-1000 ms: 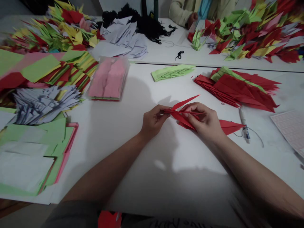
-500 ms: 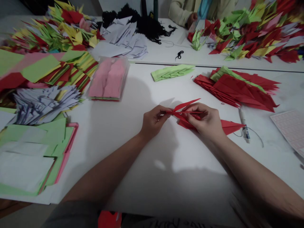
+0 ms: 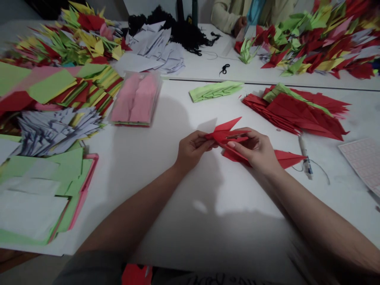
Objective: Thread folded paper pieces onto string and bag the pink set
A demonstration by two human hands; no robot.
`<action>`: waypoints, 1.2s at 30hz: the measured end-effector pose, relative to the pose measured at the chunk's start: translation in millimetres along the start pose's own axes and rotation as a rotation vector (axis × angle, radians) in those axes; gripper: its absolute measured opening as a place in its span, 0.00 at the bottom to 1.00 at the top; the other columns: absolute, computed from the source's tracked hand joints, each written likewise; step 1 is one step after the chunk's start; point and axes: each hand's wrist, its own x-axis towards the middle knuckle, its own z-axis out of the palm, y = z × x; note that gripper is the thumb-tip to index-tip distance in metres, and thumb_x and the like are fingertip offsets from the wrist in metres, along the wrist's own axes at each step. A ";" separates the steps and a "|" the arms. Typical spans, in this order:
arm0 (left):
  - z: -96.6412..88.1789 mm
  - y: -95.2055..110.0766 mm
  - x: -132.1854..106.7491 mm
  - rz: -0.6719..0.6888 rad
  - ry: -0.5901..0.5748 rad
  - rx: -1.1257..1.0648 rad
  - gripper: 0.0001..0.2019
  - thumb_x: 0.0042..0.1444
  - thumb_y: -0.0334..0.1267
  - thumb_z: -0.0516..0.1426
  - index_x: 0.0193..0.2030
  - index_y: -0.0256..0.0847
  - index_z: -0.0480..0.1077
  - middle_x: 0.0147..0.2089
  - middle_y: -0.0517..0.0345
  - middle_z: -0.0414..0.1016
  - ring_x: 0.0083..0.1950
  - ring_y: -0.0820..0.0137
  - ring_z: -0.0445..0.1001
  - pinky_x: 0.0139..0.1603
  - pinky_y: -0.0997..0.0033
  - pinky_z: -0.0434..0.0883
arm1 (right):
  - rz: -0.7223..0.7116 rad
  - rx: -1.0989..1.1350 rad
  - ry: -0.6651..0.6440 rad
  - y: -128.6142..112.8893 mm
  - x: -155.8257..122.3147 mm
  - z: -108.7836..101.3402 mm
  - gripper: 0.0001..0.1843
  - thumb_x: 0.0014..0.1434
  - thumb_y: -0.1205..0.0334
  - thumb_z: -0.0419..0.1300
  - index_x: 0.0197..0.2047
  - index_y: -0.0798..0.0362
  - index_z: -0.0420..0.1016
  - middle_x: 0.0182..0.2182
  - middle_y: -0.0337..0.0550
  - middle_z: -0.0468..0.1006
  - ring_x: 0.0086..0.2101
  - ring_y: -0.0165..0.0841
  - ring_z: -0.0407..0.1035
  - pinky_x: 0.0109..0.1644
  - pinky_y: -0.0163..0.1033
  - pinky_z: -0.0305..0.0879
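Both my hands hold a folded red paper piece [image 3: 227, 133] just above the white table [image 3: 178, 190]. My left hand [image 3: 192, 148] pinches its left end with thumb and fingers closed. My right hand [image 3: 257, 150] grips its right part, fingers curled over the paper. A second folded red piece [image 3: 286, 158] lies on the table under and beside my right hand, its point towards the right.
A pile of folded red pieces [image 3: 299, 113] lies at the right, a light green stack [image 3: 215, 90] behind my hands, a pen [image 3: 305, 156] at the right. Pink sheets [image 3: 135, 99], grey folds [image 3: 53, 128] and green sheets [image 3: 38, 186] fill the left. Another person's hand [image 3: 239, 23] works at the far edge.
The red piece has turned in my hands: its thin edge-on flaps now show as a broader flat face, lifted slightly. My right fingers have slid back a little.
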 end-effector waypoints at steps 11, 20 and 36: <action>2.4 1.6 -1.1 -0.088 -0.120 -0.062 0.13 0.52 0.44 0.66 0.39 0.39 0.74 0.35 0.55 0.82 0.37 0.67 0.82 0.39 0.69 0.78 | 0.055 -0.105 0.056 1.7 -2.7 6.3 0.13 0.49 0.52 0.71 0.32 0.53 0.81 0.29 0.45 0.83 0.32 0.40 0.77 0.34 0.44 0.75; 3.3 5.4 -3.1 -0.120 -0.073 -0.026 0.11 0.51 0.43 0.66 0.34 0.38 0.76 0.32 0.55 0.81 0.36 0.67 0.82 0.38 0.70 0.78 | 0.038 -0.003 0.145 4.3 -3.8 6.4 0.10 0.52 0.53 0.70 0.31 0.51 0.81 0.29 0.42 0.82 0.30 0.39 0.77 0.32 0.44 0.75; 1.5 5.1 -1.4 0.097 -0.170 0.073 0.04 0.53 0.37 0.65 0.32 0.38 0.77 0.35 0.55 0.79 0.36 0.72 0.76 0.37 0.74 0.73 | 0.029 0.077 0.161 10.0 -6.9 6.7 0.07 0.52 0.55 0.71 0.32 0.49 0.83 0.30 0.40 0.83 0.31 0.38 0.77 0.35 0.44 0.76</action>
